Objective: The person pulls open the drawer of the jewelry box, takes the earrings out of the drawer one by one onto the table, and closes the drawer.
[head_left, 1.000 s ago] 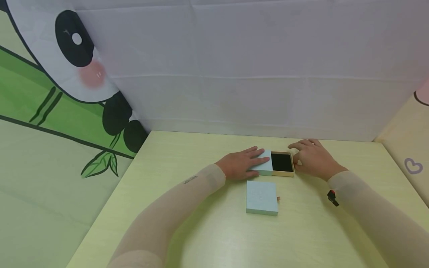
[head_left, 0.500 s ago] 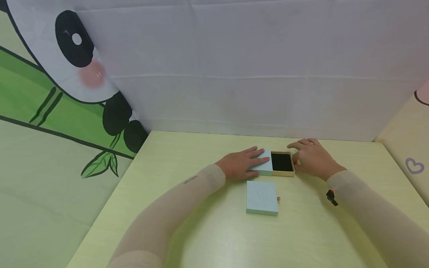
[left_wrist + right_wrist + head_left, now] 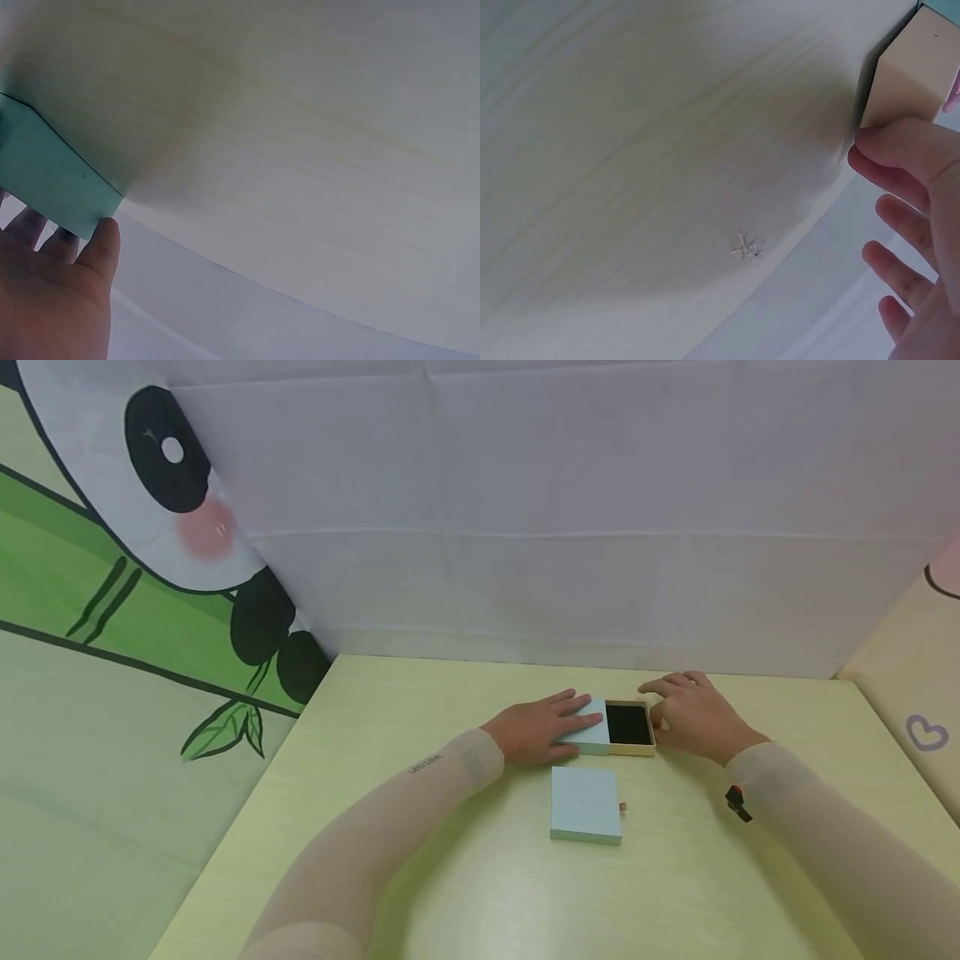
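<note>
A pale blue slide box [image 3: 594, 739] lies near the back of the table, its cream inner drawer [image 3: 632, 749] with a black inside [image 3: 630, 724] drawn out to the right. My left hand [image 3: 537, 727] rests on the blue sleeve with fingers spread and straight; the thumb lies along the near side. In the left wrist view that hand [image 3: 64, 277] is by the sleeve's corner. At the drawer's right end my right hand [image 3: 693, 718] pinches its edge between thumb and index finger. The right wrist view shows that hand's [image 3: 922, 217] other fingers held off.
A second pale blue box [image 3: 585, 804], closed, with a small brown tab [image 3: 623, 807] on its right, lies nearer on the table [image 3: 480, 877]. Behind the table hangs a white cloth [image 3: 525, 485]. A white star-shaped mark [image 3: 748, 247] shows in the right wrist view.
My right hand has shifted slightly left, and the drawer's right end has moved a little toward the sleeve. My left hand stays in place on the sleeve.
</note>
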`<state>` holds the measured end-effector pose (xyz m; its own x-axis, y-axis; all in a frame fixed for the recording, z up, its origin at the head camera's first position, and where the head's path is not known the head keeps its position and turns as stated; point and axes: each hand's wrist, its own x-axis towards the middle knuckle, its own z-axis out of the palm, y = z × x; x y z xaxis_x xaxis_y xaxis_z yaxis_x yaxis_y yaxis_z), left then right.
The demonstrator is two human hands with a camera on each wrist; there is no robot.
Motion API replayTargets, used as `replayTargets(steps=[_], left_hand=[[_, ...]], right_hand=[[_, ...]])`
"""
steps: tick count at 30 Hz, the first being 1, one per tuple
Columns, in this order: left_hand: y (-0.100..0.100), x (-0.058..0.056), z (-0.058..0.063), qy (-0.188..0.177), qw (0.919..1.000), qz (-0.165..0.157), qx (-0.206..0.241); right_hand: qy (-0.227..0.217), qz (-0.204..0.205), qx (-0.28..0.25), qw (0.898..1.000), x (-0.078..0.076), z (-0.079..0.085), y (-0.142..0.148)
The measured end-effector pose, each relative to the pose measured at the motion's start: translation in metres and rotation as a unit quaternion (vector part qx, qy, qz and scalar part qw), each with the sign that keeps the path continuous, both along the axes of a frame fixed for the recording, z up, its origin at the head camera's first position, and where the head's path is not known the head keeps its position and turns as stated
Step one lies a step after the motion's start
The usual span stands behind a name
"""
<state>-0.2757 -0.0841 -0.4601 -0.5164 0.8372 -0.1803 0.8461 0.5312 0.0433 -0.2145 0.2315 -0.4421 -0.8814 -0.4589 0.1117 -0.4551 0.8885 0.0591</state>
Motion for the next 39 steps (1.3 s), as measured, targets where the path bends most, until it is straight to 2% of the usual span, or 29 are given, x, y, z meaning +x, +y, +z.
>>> replayTargets(steps=[6, 18, 39], left_hand=[[0.000, 0.000, 0.001, -0.009, 1.0000, 0.000, 0.002], [0.001, -0.002, -0.003, 0.006, 1.0000, -0.002, 0.001], [0.001, 0.001, 0.000, 0.017, 0.9998, -0.008, -0.001]], right_hand=[[0.000, 0.012, -0.005, 1.000, -0.002, -0.001, -0.008], [0.016, 0.031, -0.014, 0.999, -0.010, -0.005, -0.025], [0.044, 0.033, -0.023, 0.998, -0.013, -0.014, -0.045]])
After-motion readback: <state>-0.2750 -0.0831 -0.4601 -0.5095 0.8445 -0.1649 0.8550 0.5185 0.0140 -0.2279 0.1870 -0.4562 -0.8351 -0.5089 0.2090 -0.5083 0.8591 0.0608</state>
